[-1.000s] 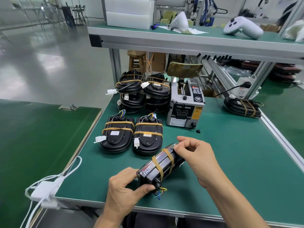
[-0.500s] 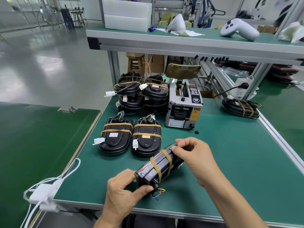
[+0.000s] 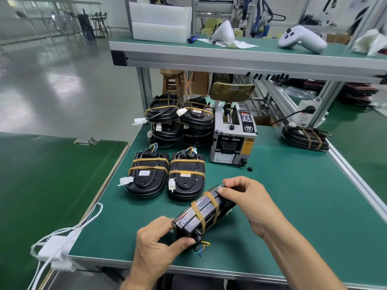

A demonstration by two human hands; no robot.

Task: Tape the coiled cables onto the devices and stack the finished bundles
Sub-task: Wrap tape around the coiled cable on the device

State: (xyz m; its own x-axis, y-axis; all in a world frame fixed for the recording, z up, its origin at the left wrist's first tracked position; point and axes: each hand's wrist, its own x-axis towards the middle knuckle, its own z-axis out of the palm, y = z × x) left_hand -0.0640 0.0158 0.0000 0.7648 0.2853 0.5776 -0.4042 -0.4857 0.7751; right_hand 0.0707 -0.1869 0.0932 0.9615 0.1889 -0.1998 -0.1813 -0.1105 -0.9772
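A black device [image 3: 201,216] with two tan tape bands stands on its edge near the front of the green table [image 3: 282,195]. My left hand [image 3: 159,248] grips its near end, where coloured wires stick out. My right hand [image 3: 245,197] pinches its far top corner. Two taped bundles [image 3: 147,174] [image 3: 186,176] lie flat side by side just beyond it. Behind them stand two stacks of taped bundles [image 3: 163,122] [image 3: 196,124]. A grey tape dispenser [image 3: 232,137] sits to the right of the stacks.
Another taped bundle [image 3: 304,139] lies at the table's right edge. A small black part [image 3: 249,169] lies in front of the dispenser. White cables [image 3: 60,243] hang over the front left corner. A shelf [image 3: 230,57] with a white controller [image 3: 301,39] runs overhead.
Both hands keep the same hold on the device. The view has shifted slightly; the device has hardly moved.
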